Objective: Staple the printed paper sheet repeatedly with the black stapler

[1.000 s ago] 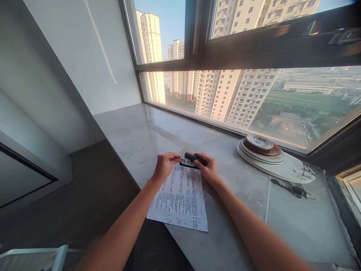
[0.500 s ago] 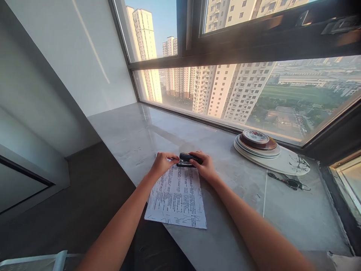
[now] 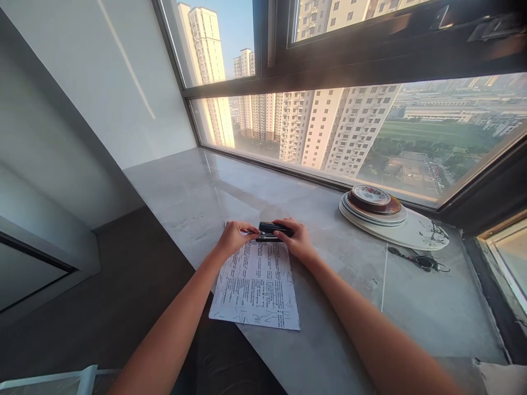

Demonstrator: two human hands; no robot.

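A black stapler (image 3: 269,230) lies over the far edge of a printed sheet of paper (image 3: 257,291), with a gap showing between its upper arm and its base. My right hand (image 3: 297,239) is wrapped round the stapler's right end. At its left end, the fingertips of my left hand (image 3: 235,237) are pinched together close to the stapler's mouth. Whatever those fingertips hold is too small to make out. The sheet carries rows of dark print and thin stroke-like marks, and its near left corner reaches past the counter edge.
The grey counter (image 3: 329,230) runs along a window. On the right stand several stacked plates (image 3: 373,206) on a large oval plate (image 3: 420,230). A bunch of keys (image 3: 424,262) lies in front of them. Dark floor (image 3: 123,285) drops away at the left.
The gap between the stapler's arm and base looks slightly narrower. Both hands keep nearly the same place, and the whole view has shifted a little.
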